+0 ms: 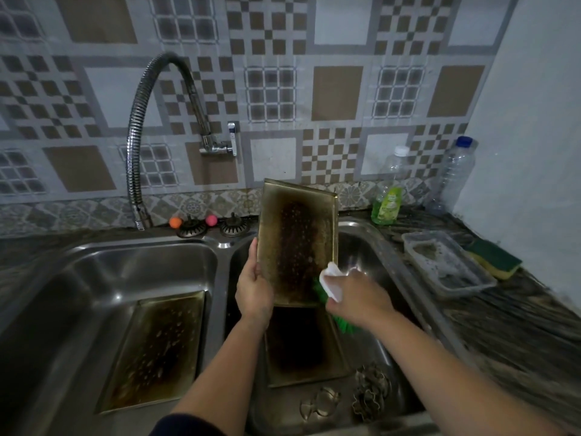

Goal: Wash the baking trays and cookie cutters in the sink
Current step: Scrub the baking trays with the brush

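1. Forearms reach in from the bottom edge, nearest the camera, over a double steel sink (pixel 220 247) set into a dark stone surface (pixel 515 325).
2. Left basin: one blackened baking tray (pixel 154 350) lies flat on the bottom, probably waiting its turn or soaking.
3. Right basin: a second dark tray (pixel 301 344) lies flat beneath the hands.
4. A third tray (pixel 298 240) is held up on end over that basin, tilted back toward the wall with its burnt face to the person, likely so the scrubbing side is reachable and water drains down.
5. The left hand (pixel 254 287) has its grip closed round that tray's lower left edge, steadying it against the push of scrubbing.
6. The right hand (pixel 355 297) grips a green-bristled brush (pixel 344 324) with a white handle, at the tray's lower right corner; the hand is motion-blurred, so a scrubbing stroke seems underway.
7. A flexible faucet (pixel 138 136) bends over the left basin; whether water runs is unclear.
8. Right of the sink: a plastic container (pixel 449 262), a sponge (pixel 493 258), green dish soap (pixel 388 202), and an empty bottle (pixel 456 171), all within easy reach.
9. Metal cookie cutters (pixel 371 391) sit in the right basin's near corner, not yet washed by the look of it.
10. Two sink strainers (pixel 191 228) rest on the back rim.
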{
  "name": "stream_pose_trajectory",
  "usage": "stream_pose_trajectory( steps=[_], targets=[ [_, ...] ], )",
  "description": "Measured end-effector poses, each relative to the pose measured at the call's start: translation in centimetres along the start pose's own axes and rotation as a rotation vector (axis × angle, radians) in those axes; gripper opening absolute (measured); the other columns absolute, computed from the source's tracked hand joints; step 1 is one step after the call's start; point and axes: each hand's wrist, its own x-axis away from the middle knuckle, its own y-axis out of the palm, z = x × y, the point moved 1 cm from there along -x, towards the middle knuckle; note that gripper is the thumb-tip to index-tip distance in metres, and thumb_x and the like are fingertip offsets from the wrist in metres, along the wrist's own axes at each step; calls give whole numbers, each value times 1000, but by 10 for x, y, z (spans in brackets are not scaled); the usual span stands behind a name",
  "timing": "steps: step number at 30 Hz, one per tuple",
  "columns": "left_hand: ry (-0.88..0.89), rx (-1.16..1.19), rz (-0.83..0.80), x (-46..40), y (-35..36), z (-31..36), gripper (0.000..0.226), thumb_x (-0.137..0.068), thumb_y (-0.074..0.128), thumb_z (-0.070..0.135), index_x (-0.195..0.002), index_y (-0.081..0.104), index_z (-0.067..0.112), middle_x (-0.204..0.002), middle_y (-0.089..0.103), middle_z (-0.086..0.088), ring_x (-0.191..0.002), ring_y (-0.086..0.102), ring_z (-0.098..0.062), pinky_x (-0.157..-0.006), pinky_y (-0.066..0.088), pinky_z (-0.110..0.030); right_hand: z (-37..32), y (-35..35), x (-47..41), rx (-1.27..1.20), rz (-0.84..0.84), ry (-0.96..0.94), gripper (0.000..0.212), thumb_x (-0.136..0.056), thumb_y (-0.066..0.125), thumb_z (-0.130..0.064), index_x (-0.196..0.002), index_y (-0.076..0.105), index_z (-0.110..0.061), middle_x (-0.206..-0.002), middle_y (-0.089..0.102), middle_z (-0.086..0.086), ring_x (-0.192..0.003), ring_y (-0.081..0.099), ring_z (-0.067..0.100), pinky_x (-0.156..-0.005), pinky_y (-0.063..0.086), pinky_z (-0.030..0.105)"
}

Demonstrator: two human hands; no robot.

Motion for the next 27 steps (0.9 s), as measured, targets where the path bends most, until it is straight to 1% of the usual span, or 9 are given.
stream_pose_trajectory(
  steps=[5,9,12,14,17,20,23,25,27],
  targets=[
    [173,-119,-37,11,11,8,59,-95,50,26,-125,30,73,-110,51,46,-107,48,20,-88,32,-8,1,-28,-20,-348,216,190,52,-89,52,-49,-138,45,-34,-130,56,12,-113,56,29,-90,47,35],
    [513,-266,-97,28,31,22,59,-98,42,7,-142,39,45,-133,51,22,-116,46,17,-91,34,2,-20,-67,-38,-798,277,310,82,-74,50,-77,-140,43,-29,-142,48,5,-126,47,28,-100,40,39],
    [709,-545,-111,38,40,27,64,-91,46,-1,-145,39,33,-144,48,7,-120,54,-5,-95,46,-17,-32,-77,-37,-1233,223,447,81,-63,66,-74,-121,56,-19,-110,65,3,-88,63,16,-66,52,22],
    [754,-642,-152,43,41,23,63,-90,48,0,-145,39,29,-145,48,2,-119,58,-18,-94,49,-28,-27,-68,-39,-1406,291,497,56,-69,79,-46,-106,61,-7,-85,67,4,-59,61,9,-40,41,12],
    [659,-609,-286,44,38,20,53,-97,46,18,-147,35,32,-145,46,6,-123,53,-14,-99,47,-29,-13,-50,-33,-1464,402,551,29,-76,75,-15,-101,65,-4,-84,68,10,-58,60,16,-44,42,19],
    [527,-561,-412,35,36,15,46,-101,36,36,-147,32,38,-149,40,10,-137,34,-6,-114,28,-26,1,-44,-26,-1384,335,522,12,-77,70,-16,-85,64,-11,-68,65,8,-46,56,16,-40,38,21],
    [348,-620,-420,14,32,9,47,-102,27,45,-148,25,39,-159,20,8,-146,14,-16,-120,11,-38,10,-41,-20,-1355,266,402,11,-77,72,-16,-85,65,-15,-71,70,6,-55,66,17,-44,45,21],
    [222,-619,-382,0,25,8,48,-101,25,48,-149,19,42,-161,12,4,-147,10,-21,-120,10,-42,14,-38,-16,-1325,226,309,12,-76,75,-13,-85,66,-15,-72,72,1,-65,69,17,-49,47,21],
    [157,-460,-365,-10,16,11,48,-100,33,47,-147,21,45,-157,23,1,-143,21,-17,-116,18,-35,18,-36,-12,-1284,171,232,13,-76,76,-10,-83,67,-17,-73,73,-5,-72,68,11,-55,48,22]
  ],
)
